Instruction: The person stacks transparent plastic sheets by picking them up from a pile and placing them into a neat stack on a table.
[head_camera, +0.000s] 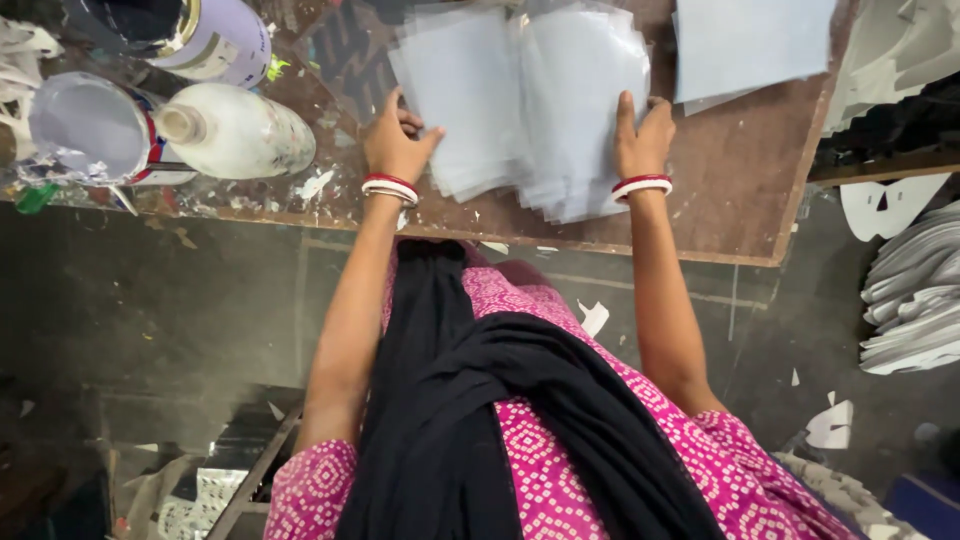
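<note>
Left hand (398, 145): flat on the near left edge of the fanned stack of pale sheets (530, 100), fingers spread and pressing down, not closed round anything.
Right hand (640, 135): at the stack's right edge, thumb up against the sheets; from here I can't tell whether the fingers pinch any sheets or only rest on them.
Sheets: lying on the worn wooden table (740, 190), splayed into two overlapping fans, their near corners close to the table's edge.
Nearby: a white bottle (240, 130) on its side and a tin (90, 130) left of the left hand; another pile of sheets (750, 40) further right.
Risk: I'd judge the loose fan could slide apart or spill over the near edge if either hand pushes unevenly; a left elbow swing could roll the bottle.
</note>
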